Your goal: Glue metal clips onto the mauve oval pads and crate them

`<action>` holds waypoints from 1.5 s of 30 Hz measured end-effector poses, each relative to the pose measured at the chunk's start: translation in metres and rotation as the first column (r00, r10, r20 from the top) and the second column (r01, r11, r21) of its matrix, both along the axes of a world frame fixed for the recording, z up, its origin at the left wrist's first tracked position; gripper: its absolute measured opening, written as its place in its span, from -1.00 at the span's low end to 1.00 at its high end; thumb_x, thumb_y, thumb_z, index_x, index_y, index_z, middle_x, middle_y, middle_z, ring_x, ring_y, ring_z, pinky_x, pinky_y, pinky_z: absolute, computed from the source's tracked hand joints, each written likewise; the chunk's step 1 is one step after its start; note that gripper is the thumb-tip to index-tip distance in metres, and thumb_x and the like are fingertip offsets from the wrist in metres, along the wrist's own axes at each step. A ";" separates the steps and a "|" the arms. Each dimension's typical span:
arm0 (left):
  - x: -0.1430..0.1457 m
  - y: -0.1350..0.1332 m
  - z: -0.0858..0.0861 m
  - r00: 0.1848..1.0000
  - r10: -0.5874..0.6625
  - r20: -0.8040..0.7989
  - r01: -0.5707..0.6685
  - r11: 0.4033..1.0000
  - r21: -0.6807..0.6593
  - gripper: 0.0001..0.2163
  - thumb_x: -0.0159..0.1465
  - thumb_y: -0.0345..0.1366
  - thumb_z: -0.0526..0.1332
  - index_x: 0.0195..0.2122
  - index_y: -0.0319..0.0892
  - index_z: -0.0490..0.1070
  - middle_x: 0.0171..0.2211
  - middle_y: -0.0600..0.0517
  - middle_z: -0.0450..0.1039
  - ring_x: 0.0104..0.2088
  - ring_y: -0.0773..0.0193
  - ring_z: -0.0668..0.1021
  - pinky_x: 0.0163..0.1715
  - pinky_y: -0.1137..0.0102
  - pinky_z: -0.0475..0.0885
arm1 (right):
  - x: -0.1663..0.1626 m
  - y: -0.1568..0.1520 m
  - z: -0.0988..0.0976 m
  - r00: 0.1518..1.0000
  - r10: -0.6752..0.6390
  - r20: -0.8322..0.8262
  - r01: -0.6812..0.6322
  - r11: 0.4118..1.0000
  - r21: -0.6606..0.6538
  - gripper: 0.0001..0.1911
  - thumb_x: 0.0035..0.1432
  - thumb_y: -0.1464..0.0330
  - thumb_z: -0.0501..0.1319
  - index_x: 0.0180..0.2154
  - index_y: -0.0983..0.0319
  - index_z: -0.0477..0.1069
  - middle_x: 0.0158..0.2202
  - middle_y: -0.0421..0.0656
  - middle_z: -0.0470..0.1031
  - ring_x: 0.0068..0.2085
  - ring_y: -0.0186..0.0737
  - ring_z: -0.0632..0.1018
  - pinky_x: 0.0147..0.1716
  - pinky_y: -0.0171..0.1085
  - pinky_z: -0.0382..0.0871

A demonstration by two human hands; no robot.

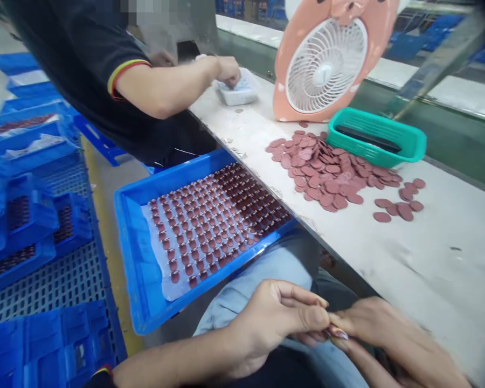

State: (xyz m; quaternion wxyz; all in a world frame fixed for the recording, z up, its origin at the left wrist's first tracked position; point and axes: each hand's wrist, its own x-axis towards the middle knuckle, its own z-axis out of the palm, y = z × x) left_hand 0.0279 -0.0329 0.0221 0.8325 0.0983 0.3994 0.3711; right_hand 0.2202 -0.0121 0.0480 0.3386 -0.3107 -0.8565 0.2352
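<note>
My left hand (278, 318) and my right hand (372, 328) meet above my lap, with the fingertips of both pinched together. Between them shows a small reddish disc with a shiny bit (338, 333), mostly covered by the fingers. On the white table, a heap of flat reddish-brown oval discs (327, 167) lies beyond my hands. To the left, a blue tray (135, 280) rests near my legs, lined with white sheet and bearing rows of reddish discs with small shiny tops (202, 237).
A green basket (412, 143) with a dark object inside stands behind the heap, and a pink fan (283, 102) is behind it. Across the tray, a co-worker's hand (228, 70) reaches into a white container (242, 97). Stacked blue trays (36, 215) fill the left side.
</note>
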 end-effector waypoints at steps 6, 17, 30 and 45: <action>-0.005 0.007 -0.005 0.999 -0.039 -0.037 0.039 0.999 0.012 -0.67 -0.04 -0.15 0.58 -0.34 -0.24 0.62 -0.50 0.03 0.62 -0.50 0.40 0.60 -0.50 0.59 0.48 | -0.006 -0.002 0.005 0.998 -0.050 -0.036 0.042 0.980 -0.194 -0.79 0.26 0.54 0.26 -0.09 0.18 0.50 -0.30 -0.17 0.63 -0.31 -0.27 0.60 -0.26 -0.26 0.51; -0.011 0.014 -0.021 0.978 -0.051 0.203 0.066 0.996 -0.068 -0.73 0.01 -0.14 0.55 -0.38 -0.21 0.65 -0.47 0.04 0.57 -0.52 0.42 0.58 -0.57 0.60 0.54 | -0.010 -0.001 0.003 0.982 -0.180 -0.060 0.167 0.970 -0.176 -0.71 0.26 0.34 0.33 0.02 0.21 0.50 -0.22 -0.12 0.56 -0.22 -0.27 0.57 -0.21 -0.32 0.51; -0.018 0.017 -0.015 0.977 0.167 -0.135 -0.149 0.980 0.135 -0.58 0.01 -0.01 0.51 -0.23 -0.18 0.56 -0.35 0.05 0.52 -0.47 0.37 0.52 -0.60 0.54 0.52 | -0.035 0.008 -0.015 0.943 -0.325 -0.065 0.329 0.943 0.056 -0.79 0.25 0.49 0.27 -0.08 0.20 0.52 -0.34 -0.14 0.53 -0.35 -0.26 0.53 -0.38 -0.28 0.48; -0.071 -0.001 -0.026 0.456 0.313 -0.833 0.092 0.914 0.394 -0.73 0.27 -0.02 0.25 -0.25 -0.14 0.47 -0.28 -0.06 0.62 -0.34 0.18 0.60 -0.46 0.42 0.49 | -0.060 0.000 -0.029 0.984 -0.179 0.026 0.152 0.897 0.415 -0.67 0.13 0.57 0.37 -0.04 0.30 0.53 -0.46 -0.18 0.55 -0.50 -0.30 0.51 -0.50 -0.29 0.43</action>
